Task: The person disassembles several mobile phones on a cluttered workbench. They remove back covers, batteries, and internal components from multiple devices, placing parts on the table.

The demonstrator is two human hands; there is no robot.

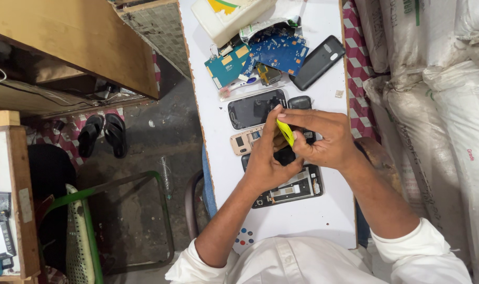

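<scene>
Both hands, left [266,160] and right [321,139], hold a small yellow part [285,131] above the white table [323,215], fingers pinched on its edges for steadiness, over dismantled phones [289,189] and blue circuit boards [273,55].

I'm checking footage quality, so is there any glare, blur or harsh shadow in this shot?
Head view: light is even, shadows soft under the hands; the white table looks bright but not blown out; a faint reflection shows on the dark phone screen; the yellow piece is sharp; the edges show slight wide-angle bending.
</scene>
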